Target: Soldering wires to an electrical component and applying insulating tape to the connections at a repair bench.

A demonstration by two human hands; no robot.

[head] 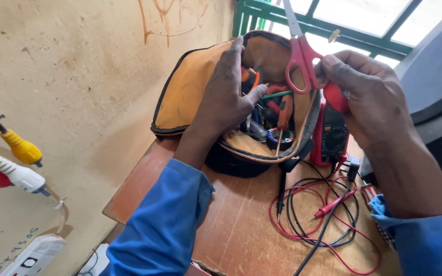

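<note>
A black tool bag [190, 87] with an orange lining stands open on a wooden table [241, 230]. My left hand [226, 97] reaches into it, fingers spread among several screwdrivers [284, 115] and a roll of tape [281, 138]. My right hand [369, 97] holds red-handled scissors [303, 61] by the handle, blades pointing up, just above the bag's right rim. A red multimeter [333, 135] leans against the bag beneath that hand.
Red and black test leads [323, 209] lie tangled on the table in front of the multimeter. Yellow, white and red plugs [21, 163] hang at the left by a beige wall. A white power strip [31, 255] sits low left. A green window frame [328, 25] is behind.
</note>
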